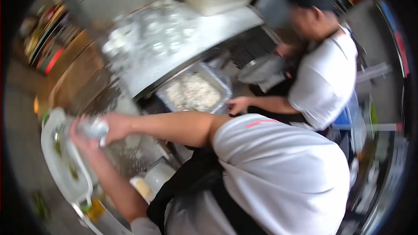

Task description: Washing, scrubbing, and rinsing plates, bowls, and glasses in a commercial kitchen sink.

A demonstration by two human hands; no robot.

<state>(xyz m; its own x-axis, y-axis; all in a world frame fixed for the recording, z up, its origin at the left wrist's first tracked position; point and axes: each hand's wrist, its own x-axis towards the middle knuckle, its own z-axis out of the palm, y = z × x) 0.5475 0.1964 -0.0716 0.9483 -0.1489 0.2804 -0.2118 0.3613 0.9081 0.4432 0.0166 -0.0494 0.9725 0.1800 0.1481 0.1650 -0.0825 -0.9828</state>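
My left hand (85,138) and my right hand (118,126) come together at the left, both around a clear, shiny object (95,128). It looks like a glass or plastic container, but motion blur hides its exact form. Just beyond my hands stands a long white plastic tub (65,182) with green handle ends and some green pieces inside. Several clear, rounded items (166,34), blurred and possibly cups, sit on a pale worktable (215,27).
A co-worker's hand (238,105) touches a plastic-lined bin (225,86) of whitish crumbly material. Another white tub (212,1) with blue handles stands on the worktable. Brown wooden surfaces (76,67) lie at left; a white container (160,176) is low beside my apron.
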